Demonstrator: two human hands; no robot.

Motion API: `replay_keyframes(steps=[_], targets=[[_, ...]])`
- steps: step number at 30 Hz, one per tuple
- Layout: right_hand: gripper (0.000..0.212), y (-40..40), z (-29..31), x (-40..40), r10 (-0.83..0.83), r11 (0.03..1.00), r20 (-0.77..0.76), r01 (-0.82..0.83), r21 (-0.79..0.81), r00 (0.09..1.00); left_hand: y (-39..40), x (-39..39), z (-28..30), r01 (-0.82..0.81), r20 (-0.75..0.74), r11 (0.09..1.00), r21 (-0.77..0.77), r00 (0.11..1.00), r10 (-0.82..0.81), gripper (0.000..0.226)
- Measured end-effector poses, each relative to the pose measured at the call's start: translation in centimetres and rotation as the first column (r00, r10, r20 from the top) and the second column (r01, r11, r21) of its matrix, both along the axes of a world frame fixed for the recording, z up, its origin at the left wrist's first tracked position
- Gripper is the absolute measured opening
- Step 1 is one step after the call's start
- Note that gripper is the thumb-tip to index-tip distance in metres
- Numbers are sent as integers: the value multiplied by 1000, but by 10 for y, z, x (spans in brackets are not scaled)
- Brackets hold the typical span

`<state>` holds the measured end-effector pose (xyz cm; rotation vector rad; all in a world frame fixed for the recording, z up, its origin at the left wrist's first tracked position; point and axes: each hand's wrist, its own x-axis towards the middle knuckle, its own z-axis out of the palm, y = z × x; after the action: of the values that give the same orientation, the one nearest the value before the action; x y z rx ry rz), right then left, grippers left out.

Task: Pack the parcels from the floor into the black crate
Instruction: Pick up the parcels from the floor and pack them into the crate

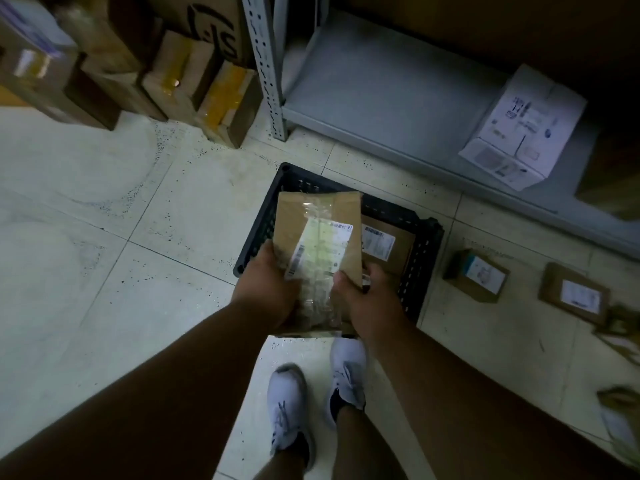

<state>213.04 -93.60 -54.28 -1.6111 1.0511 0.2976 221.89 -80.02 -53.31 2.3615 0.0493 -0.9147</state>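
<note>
Both hands, left hand (268, 289) and right hand (363, 299), clamp the near end of a flat brown taped cardboard parcel (317, 251), held tilted over the black slatted plastic crate (420, 258). Risk: far end unsupported; it may snag the crate rim or land on the brown labelled box (388, 245) inside. 2 small brown boxes (478, 275) lie right of the crate, unpacked.

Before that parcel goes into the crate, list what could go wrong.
1. The held parcel may land on the labelled box already in the black crate and sit tilted.
2. Both hands, left and right, hold only its near end, so the grip could slip.
3. Loose parcels on the floor could trip the feet.
</note>
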Motion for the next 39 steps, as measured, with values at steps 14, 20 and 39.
replay_keyframes(steps=[14,20,39], targets=[[23,12,-219,80,-136,990,15,137,-40,991,-14,92,-193,446,-49,865,231,893,-448,74],[36,32,-253,95,-30,999,-30,29,-34,999,4,97,-221,558,79,743,370,778,-624,79],[60,12,-187,155,146,975,-310,-189,-115,940,-37,117,-160,762,-114,508,401,592,-798,36]])
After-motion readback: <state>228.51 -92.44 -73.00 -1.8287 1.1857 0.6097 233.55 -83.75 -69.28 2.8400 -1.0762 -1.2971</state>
